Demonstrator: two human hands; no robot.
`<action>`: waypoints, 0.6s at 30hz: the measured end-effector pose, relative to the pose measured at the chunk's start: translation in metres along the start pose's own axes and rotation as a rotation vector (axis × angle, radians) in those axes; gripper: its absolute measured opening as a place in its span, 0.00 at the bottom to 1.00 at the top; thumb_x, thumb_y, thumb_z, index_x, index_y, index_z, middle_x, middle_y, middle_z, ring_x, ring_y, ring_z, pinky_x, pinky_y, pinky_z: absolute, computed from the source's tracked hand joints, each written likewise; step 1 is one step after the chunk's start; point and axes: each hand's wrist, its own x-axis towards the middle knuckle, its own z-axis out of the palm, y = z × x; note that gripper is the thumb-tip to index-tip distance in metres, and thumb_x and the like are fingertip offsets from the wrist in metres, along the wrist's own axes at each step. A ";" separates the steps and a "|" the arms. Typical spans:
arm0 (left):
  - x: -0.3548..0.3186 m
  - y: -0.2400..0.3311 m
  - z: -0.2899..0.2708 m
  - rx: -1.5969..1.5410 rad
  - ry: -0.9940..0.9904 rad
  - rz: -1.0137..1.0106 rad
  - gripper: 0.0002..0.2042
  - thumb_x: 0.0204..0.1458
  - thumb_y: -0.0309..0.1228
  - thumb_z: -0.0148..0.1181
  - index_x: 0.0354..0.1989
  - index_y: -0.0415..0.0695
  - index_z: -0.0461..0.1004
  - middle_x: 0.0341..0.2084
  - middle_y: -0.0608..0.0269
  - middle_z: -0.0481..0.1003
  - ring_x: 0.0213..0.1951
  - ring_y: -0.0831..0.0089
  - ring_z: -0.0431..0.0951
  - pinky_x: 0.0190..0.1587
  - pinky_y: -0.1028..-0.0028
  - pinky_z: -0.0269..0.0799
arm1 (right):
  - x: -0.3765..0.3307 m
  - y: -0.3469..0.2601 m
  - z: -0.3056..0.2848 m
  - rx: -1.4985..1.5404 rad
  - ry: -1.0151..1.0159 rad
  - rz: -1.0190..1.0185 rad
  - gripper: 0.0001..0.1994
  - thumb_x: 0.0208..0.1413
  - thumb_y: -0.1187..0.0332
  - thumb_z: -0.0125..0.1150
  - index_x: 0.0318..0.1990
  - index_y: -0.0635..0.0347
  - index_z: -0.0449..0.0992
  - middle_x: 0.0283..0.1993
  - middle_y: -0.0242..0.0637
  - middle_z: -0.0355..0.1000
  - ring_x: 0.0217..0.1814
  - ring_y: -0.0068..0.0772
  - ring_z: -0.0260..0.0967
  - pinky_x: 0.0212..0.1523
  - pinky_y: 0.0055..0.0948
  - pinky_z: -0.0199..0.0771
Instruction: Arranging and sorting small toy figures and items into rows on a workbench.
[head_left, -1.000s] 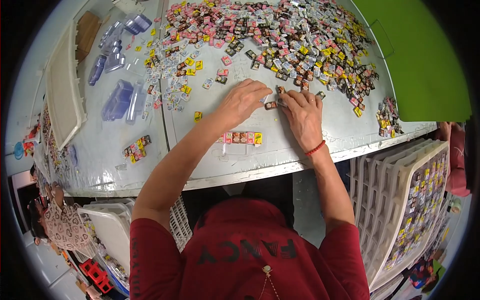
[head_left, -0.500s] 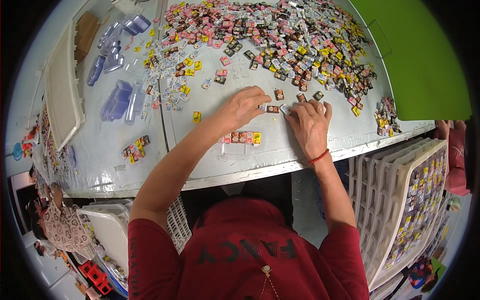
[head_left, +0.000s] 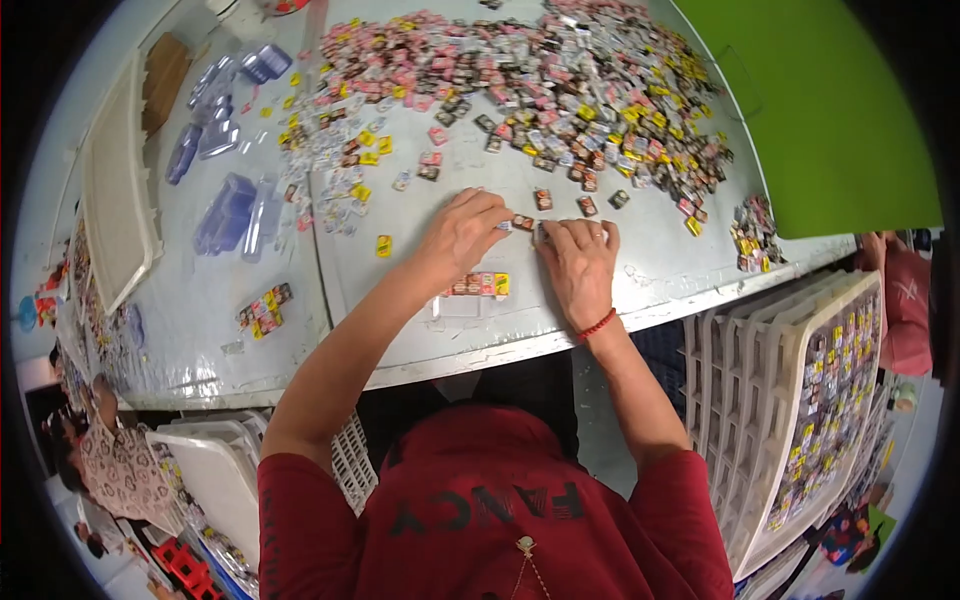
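You get bright, even overhead light with soft shadows only. The pale table [head_left: 400,290] shows mild glare at upper left. Fisheye bending curves its edge, corners go black, and small pieces blur toward the rim.

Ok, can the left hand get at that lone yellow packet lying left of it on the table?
Probably yes. The yellow packet lies alone on bare table, just beside the left hand, with nothing between them. That hand is busy at a small dark packet though.

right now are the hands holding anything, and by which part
The left hand and right hand meet at a small dark packet on the table, fingers at its ends; whether it is lifted cannot be told.
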 end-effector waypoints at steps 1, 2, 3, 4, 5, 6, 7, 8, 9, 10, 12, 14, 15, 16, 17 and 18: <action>0.000 -0.001 0.001 0.021 0.009 -0.019 0.11 0.40 0.22 0.64 0.35 0.40 0.75 0.34 0.59 0.73 0.41 0.60 0.72 0.48 0.65 0.69 | 0.001 -0.001 -0.001 -0.030 0.029 0.007 0.14 0.42 0.70 0.67 0.40 0.55 0.76 0.40 0.33 0.72 0.47 0.37 0.66 0.55 0.43 0.57; 0.004 -0.004 0.009 0.040 0.056 -0.003 0.10 0.41 0.23 0.63 0.35 0.40 0.75 0.34 0.58 0.74 0.41 0.60 0.72 0.48 0.64 0.68 | 0.003 0.000 -0.002 -0.051 0.058 0.005 0.15 0.42 0.70 0.68 0.40 0.54 0.76 0.41 0.33 0.72 0.47 0.38 0.66 0.55 0.43 0.57; 0.006 -0.005 0.014 0.066 0.099 0.008 0.09 0.42 0.25 0.62 0.34 0.41 0.75 0.34 0.58 0.74 0.42 0.60 0.73 0.48 0.64 0.68 | 0.005 0.003 -0.002 -0.061 0.042 0.012 0.16 0.40 0.69 0.69 0.40 0.54 0.75 0.44 0.33 0.72 0.50 0.41 0.66 0.55 0.43 0.57; 0.008 -0.005 0.017 0.022 0.094 0.008 0.08 0.43 0.27 0.61 0.33 0.42 0.74 0.33 0.59 0.74 0.42 0.60 0.73 0.47 0.63 0.68 | 0.005 0.011 0.001 -0.082 0.027 -0.016 0.16 0.41 0.69 0.68 0.41 0.54 0.75 0.46 0.33 0.73 0.53 0.43 0.66 0.55 0.43 0.57; 0.007 -0.004 0.018 0.032 0.027 -0.026 0.11 0.41 0.27 0.64 0.35 0.41 0.75 0.37 0.58 0.75 0.45 0.58 0.73 0.50 0.63 0.67 | 0.006 0.016 0.000 -0.061 -0.005 -0.038 0.16 0.42 0.69 0.68 0.42 0.54 0.75 0.47 0.33 0.73 0.54 0.44 0.66 0.55 0.45 0.58; 0.006 -0.004 0.020 0.063 0.061 0.037 0.11 0.43 0.28 0.64 0.36 0.42 0.75 0.37 0.59 0.75 0.46 0.59 0.73 0.52 0.63 0.67 | 0.010 0.017 -0.005 -0.066 -0.003 -0.100 0.14 0.44 0.70 0.66 0.41 0.55 0.74 0.46 0.34 0.74 0.51 0.43 0.68 0.55 0.44 0.59; 0.005 0.002 0.019 0.039 0.086 0.029 0.10 0.44 0.28 0.63 0.36 0.42 0.75 0.38 0.58 0.75 0.47 0.58 0.73 0.53 0.63 0.66 | 0.009 0.023 -0.009 -0.023 0.000 -0.133 0.12 0.45 0.71 0.65 0.40 0.55 0.74 0.45 0.33 0.74 0.49 0.41 0.68 0.55 0.43 0.59; 0.000 0.005 0.016 0.013 0.115 0.010 0.10 0.45 0.28 0.63 0.37 0.42 0.76 0.38 0.58 0.75 0.47 0.58 0.73 0.54 0.63 0.66 | 0.010 0.024 -0.009 0.023 -0.008 -0.173 0.11 0.47 0.72 0.64 0.39 0.56 0.74 0.44 0.33 0.75 0.47 0.38 0.68 0.55 0.42 0.60; -0.005 -0.001 0.011 0.024 0.121 -0.002 0.10 0.45 0.28 0.63 0.37 0.42 0.76 0.38 0.58 0.75 0.47 0.58 0.73 0.54 0.63 0.66 | 0.011 0.023 -0.007 0.034 -0.010 -0.186 0.11 0.47 0.72 0.64 0.39 0.56 0.74 0.44 0.33 0.75 0.47 0.38 0.68 0.55 0.42 0.60; -0.013 -0.009 0.004 0.054 0.158 -0.013 0.09 0.46 0.28 0.62 0.37 0.43 0.76 0.39 0.57 0.75 0.47 0.58 0.73 0.54 0.62 0.66 | 0.012 0.022 -0.005 0.029 -0.008 -0.194 0.11 0.46 0.72 0.64 0.39 0.56 0.74 0.44 0.32 0.75 0.47 0.37 0.68 0.55 0.42 0.60; -0.028 -0.030 -0.014 0.136 0.168 -0.070 0.09 0.46 0.27 0.62 0.37 0.43 0.77 0.40 0.57 0.75 0.48 0.58 0.73 0.53 0.62 0.66 | 0.011 0.020 -0.004 0.017 -0.006 -0.188 0.12 0.45 0.73 0.65 0.39 0.56 0.74 0.43 0.32 0.75 0.46 0.36 0.68 0.55 0.41 0.60; -0.043 -0.057 -0.045 0.193 0.212 -0.210 0.08 0.47 0.26 0.60 0.37 0.43 0.77 0.40 0.56 0.75 0.48 0.57 0.72 0.51 0.62 0.67 | 0.011 0.016 -0.003 0.021 -0.016 -0.163 0.12 0.46 0.72 0.65 0.40 0.56 0.73 0.43 0.32 0.74 0.46 0.37 0.68 0.55 0.41 0.60; -0.049 -0.067 -0.058 0.189 0.276 -0.299 0.08 0.47 0.25 0.60 0.36 0.42 0.77 0.40 0.56 0.75 0.47 0.57 0.72 0.50 0.62 0.67 | 0.011 0.015 -0.002 0.020 -0.016 -0.161 0.12 0.46 0.72 0.65 0.40 0.56 0.73 0.43 0.32 0.74 0.46 0.37 0.68 0.55 0.41 0.60; -0.055 -0.076 -0.069 0.186 0.274 -0.297 0.08 0.47 0.25 0.60 0.36 0.42 0.77 0.40 0.56 0.75 0.47 0.57 0.72 0.50 0.62 0.67 | 0.011 0.015 -0.001 0.025 -0.012 -0.153 0.12 0.46 0.73 0.65 0.40 0.57 0.73 0.44 0.32 0.74 0.46 0.37 0.67 0.55 0.41 0.60; -0.060 -0.082 -0.078 0.299 0.270 -0.313 0.08 0.47 0.25 0.59 0.36 0.42 0.77 0.40 0.56 0.75 0.46 0.57 0.73 0.50 0.62 0.68 | 0.010 0.015 0.000 0.031 -0.008 -0.146 0.12 0.46 0.73 0.64 0.40 0.57 0.73 0.44 0.33 0.74 0.46 0.37 0.67 0.56 0.41 0.60; -0.064 -0.086 -0.081 0.413 0.267 -0.329 0.08 0.48 0.25 0.58 0.37 0.41 0.77 0.40 0.56 0.75 0.46 0.57 0.73 0.50 0.63 0.68 | 0.009 0.015 0.000 0.031 -0.009 -0.144 0.12 0.46 0.73 0.64 0.40 0.57 0.73 0.44 0.33 0.74 0.46 0.37 0.67 0.56 0.41 0.60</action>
